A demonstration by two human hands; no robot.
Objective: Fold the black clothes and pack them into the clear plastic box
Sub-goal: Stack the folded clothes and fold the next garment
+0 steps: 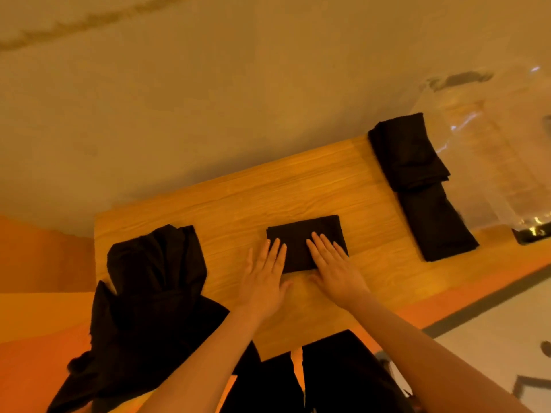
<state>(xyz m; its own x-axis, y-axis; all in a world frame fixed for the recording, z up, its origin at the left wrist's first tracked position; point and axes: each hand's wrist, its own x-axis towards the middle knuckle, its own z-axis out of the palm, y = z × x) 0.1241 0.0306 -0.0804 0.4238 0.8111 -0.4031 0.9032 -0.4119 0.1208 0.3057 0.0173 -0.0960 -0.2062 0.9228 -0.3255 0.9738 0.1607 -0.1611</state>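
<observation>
on the wooden table (226,201), both hands flatten a folded black garment (310,236).
left hand (262,275) and right hand (334,266) lie flat, fingers straight, likely pressing creases; the unfolded heap (155,287) waits left, folded pieces (417,180) beside the clear plastic box (489,150).

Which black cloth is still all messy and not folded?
The crumpled black pile at the table's left edge. The small one under both hands and the two by the clear box are folded flat.
</observation>
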